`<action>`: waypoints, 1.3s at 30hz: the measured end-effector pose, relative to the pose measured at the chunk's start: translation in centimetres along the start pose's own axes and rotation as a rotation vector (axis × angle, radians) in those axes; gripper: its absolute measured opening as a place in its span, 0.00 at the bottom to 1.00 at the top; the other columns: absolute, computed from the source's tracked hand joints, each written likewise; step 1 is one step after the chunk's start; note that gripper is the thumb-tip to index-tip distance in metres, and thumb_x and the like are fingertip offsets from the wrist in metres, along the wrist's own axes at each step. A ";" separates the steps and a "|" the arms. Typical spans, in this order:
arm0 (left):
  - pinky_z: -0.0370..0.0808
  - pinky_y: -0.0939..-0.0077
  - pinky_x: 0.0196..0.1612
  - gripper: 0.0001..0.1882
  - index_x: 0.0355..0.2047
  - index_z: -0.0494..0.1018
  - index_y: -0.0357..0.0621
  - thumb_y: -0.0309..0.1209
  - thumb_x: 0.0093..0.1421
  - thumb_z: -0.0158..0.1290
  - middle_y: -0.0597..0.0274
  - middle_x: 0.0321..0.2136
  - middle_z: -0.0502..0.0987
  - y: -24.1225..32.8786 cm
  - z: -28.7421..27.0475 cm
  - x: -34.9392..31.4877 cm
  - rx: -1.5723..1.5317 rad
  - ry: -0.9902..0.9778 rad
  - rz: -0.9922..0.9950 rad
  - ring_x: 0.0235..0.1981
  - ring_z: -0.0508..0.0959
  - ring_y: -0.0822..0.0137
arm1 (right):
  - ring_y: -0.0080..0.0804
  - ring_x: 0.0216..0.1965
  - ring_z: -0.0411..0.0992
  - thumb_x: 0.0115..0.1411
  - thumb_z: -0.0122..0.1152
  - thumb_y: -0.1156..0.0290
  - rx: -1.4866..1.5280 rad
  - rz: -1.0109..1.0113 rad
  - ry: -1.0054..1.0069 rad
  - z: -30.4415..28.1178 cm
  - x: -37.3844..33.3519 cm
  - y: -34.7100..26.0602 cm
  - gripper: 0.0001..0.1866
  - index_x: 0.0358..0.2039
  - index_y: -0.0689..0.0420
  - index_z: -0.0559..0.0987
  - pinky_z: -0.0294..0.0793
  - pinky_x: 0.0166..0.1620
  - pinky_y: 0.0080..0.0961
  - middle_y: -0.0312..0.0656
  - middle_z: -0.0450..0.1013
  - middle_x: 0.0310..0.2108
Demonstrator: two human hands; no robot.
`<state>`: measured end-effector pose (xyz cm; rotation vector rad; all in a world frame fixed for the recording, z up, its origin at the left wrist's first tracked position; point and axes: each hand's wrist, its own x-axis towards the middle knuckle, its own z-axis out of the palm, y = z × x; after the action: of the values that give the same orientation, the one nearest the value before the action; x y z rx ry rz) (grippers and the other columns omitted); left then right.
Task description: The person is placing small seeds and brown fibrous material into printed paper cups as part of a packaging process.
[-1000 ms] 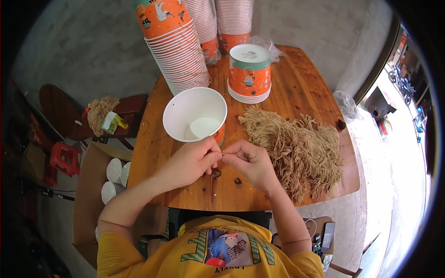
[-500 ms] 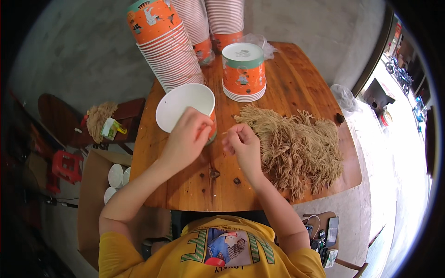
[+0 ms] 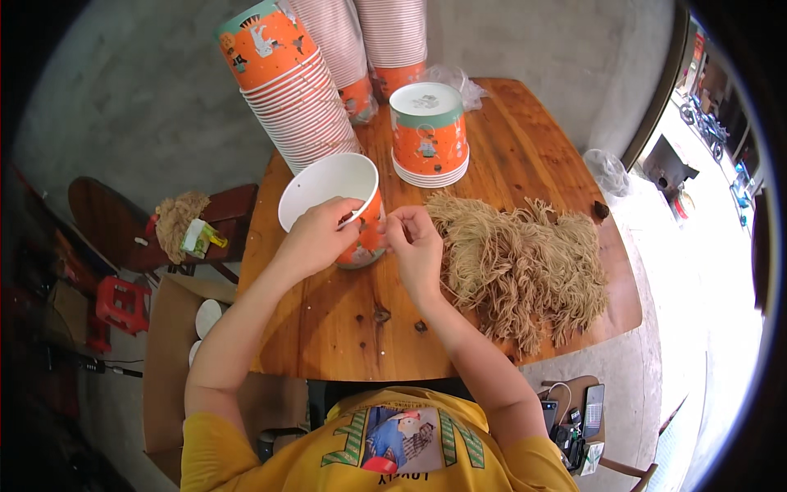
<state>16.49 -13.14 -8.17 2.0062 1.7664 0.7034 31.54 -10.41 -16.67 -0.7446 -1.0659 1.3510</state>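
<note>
An orange paper bucket (image 3: 361,250) with a white inside and a green base band stands tilted in front of me, its mouth toward my left. My left hand (image 3: 321,236) is closed at its near rim, with fingertips bent over the edge. Close to the bucket's right side, my right hand (image 3: 416,246) is in a pinch. Whatever lies between its fingertips is too small to make out. To the right of that hand spreads a heap of tan, string-like strands (image 3: 520,271), loosely bundled on the wooden table (image 3: 344,336).
A leaning stack of nested buckets (image 3: 299,107) rises behind the tilted one. A short upturned stack (image 3: 428,139) stands at the middle back, with wrapped stacks (image 3: 393,41) behind. A cardboard box (image 3: 168,361) holding white round pieces sits on the floor at left.
The bucket has turned a little, showing more of its orange side. My left hand has come down to its rim, and my right hand has moved slightly left and up toward it.
</note>
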 end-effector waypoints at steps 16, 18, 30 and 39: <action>0.71 0.76 0.33 0.24 0.57 0.70 0.42 0.26 0.59 0.50 0.62 0.25 0.74 1.5 -1.5 -2.2 -0.276 -0.080 -0.087 0.26 0.71 0.75 | 0.24 0.26 0.73 0.57 0.63 0.80 -0.308 -0.523 0.029 1.4 -0.7 -0.5 0.06 0.34 0.60 0.75 0.74 0.30 0.21 0.38 0.73 0.30; 0.69 0.80 0.33 0.24 0.57 0.69 0.40 0.25 0.59 0.49 0.67 0.27 0.72 1.9 -1.7 -2.1 -0.278 -0.099 -0.092 0.27 0.69 0.78 | 0.25 0.27 0.74 0.56 0.63 0.80 -0.359 -0.559 0.034 1.4 -0.7 -0.9 0.06 0.33 0.59 0.75 0.75 0.31 0.22 0.39 0.74 0.30; 0.68 0.83 0.34 0.23 0.57 0.69 0.39 0.23 0.59 0.48 0.71 0.31 0.73 1.7 -1.3 -1.8 -0.286 -0.113 -0.070 0.30 0.68 0.81 | 0.30 0.27 0.75 0.55 0.63 0.81 -0.460 -0.626 0.040 1.3 -0.4 -1.0 0.08 0.33 0.59 0.74 0.75 0.30 0.25 0.40 0.74 0.30; 0.71 0.81 0.36 0.17 0.51 0.72 0.36 0.29 0.64 0.49 0.64 0.35 0.78 0.4 -1.1 -1.0 -0.555 -0.213 -0.078 0.32 0.73 0.77 | 0.30 0.25 0.73 0.55 0.63 0.82 -0.466 -0.592 0.008 0.6 -0.8 -0.7 0.07 0.33 0.60 0.74 0.74 0.30 0.23 0.41 0.72 0.29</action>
<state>16.04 -14.19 -7.19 1.5629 1.3332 0.8120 31.36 -11.32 -15.98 -0.6875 -1.4750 0.5997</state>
